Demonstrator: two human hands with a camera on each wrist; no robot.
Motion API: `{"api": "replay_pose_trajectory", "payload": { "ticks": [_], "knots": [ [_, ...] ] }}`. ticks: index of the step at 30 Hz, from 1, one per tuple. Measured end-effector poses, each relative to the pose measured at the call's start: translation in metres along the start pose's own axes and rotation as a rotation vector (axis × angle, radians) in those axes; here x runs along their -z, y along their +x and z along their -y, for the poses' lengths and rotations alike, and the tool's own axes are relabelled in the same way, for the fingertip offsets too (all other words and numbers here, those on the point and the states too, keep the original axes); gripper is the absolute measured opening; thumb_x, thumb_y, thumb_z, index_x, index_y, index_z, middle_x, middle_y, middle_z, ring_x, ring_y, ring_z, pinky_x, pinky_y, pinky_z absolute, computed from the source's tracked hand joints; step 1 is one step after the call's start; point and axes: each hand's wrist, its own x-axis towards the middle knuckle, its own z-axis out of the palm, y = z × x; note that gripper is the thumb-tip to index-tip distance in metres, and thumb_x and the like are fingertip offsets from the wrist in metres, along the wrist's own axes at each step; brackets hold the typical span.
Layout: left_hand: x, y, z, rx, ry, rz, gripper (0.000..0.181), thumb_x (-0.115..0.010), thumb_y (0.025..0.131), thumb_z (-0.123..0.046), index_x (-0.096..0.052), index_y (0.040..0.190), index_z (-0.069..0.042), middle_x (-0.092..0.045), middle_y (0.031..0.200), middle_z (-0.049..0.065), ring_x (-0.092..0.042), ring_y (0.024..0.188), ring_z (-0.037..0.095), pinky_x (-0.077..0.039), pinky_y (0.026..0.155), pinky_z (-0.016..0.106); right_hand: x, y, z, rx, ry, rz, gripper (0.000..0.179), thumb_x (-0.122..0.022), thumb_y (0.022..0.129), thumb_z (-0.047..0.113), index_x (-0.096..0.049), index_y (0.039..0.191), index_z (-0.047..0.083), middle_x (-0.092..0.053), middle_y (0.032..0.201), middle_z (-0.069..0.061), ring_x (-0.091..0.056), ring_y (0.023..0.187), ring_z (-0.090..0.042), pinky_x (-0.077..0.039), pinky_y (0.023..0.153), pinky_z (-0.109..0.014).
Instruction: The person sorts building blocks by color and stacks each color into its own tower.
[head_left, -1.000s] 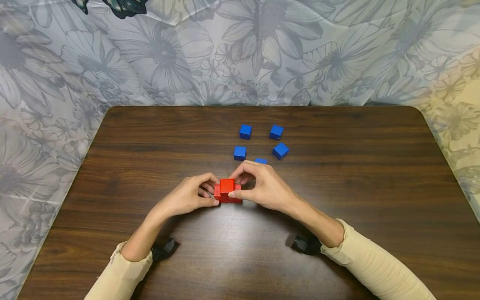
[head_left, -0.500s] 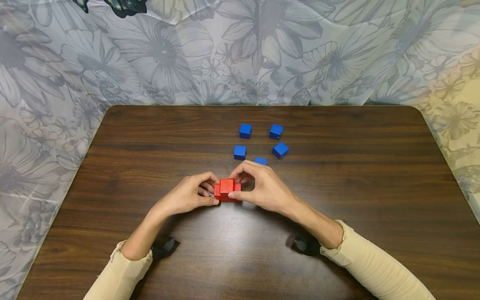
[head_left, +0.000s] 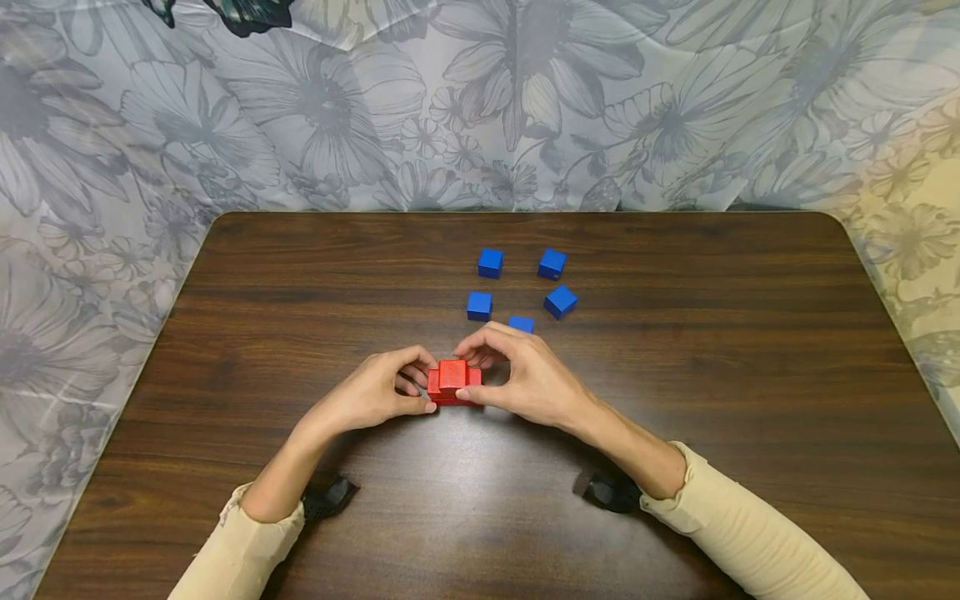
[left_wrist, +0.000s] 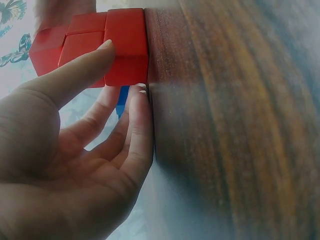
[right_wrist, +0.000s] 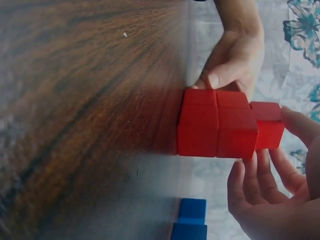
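Observation:
Red cube blocks [head_left: 434, 385] are built into a small stack on the brown table, two layers side by side with one red cube [right_wrist: 268, 125] on top across the middle. My right hand [head_left: 532, 379] pinches that top cube between thumb and fingers. From the other side, my left hand [head_left: 363, 393] holds the lower blocks. In the left wrist view its thumb [left_wrist: 80, 72] lies across the seam between the two layers, while its fingers [left_wrist: 140, 132] curve to the far side. The fingertips behind the stack are partly hidden in the head view.
Several loose blue cubes [head_left: 491, 263] stand behind the stack, toward the table's back edge. The nearest blue cube [head_left: 521, 323] is partly covered by my right hand. The brown table [head_left: 712, 333] meets a flower-printed cloth [head_left: 525, 108] at the back.

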Motion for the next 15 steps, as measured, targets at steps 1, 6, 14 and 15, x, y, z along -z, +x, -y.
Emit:
{"api": "replay_pose_trajectory", "payload": {
  "ticks": [1, 6, 14, 15],
  "knots": [
    [0.0, 0.0, 0.0, 0.001, 0.0, 0.0, 0.039, -0.084, 0.079, -0.007, -0.063, 0.111, -0.006, -0.067, 0.104, 0.007, -0.065, 0.093, 0.018, -0.057, 0.08, 0.028, 0.0, 0.0, 0.0, -0.002, 0.002, 0.001, 0.038, -0.087, 0.078, 0.02, -0.067, 0.109, 0.013, -0.064, 0.102, 0.009, -0.061, 0.087, -0.009, -0.055, 0.079, -0.038],
    [0.002, -0.001, -0.002, -0.001, 0.014, 0.005, 0.038, -0.08, 0.08, 0.002, -0.061, 0.112, -0.004, -0.065, 0.104, 0.009, -0.065, 0.092, 0.018, -0.057, 0.079, 0.026, 0.001, 0.0, -0.002, -0.004, 0.032, 0.006, 0.04, -0.087, 0.078, 0.023, -0.067, 0.111, 0.013, -0.064, 0.105, 0.008, -0.062, 0.09, -0.011, -0.055, 0.082, -0.038],
    [0.005, -0.001, -0.004, -0.025, 0.018, -0.03, 0.032, -0.073, 0.084, 0.006, -0.061, 0.112, -0.004, -0.065, 0.108, 0.009, -0.066, 0.095, 0.02, -0.057, 0.079, 0.028, 0.013, -0.002, -0.007, 0.011, 0.101, -0.043, 0.042, -0.087, 0.078, 0.02, -0.066, 0.115, 0.012, -0.066, 0.11, -0.005, -0.064, 0.097, -0.027, -0.054, 0.088, -0.033],
    [0.006, 0.0, -0.005, -0.027, 0.024, -0.051, 0.031, -0.073, 0.085, 0.006, -0.062, 0.112, -0.005, -0.066, 0.108, 0.008, -0.066, 0.095, 0.02, -0.057, 0.079, 0.028, 0.015, -0.003, -0.008, 0.015, 0.105, -0.052, 0.042, -0.087, 0.078, 0.019, -0.067, 0.115, 0.012, -0.066, 0.11, -0.005, -0.064, 0.097, -0.027, -0.054, 0.088, -0.033]
  ]
}}
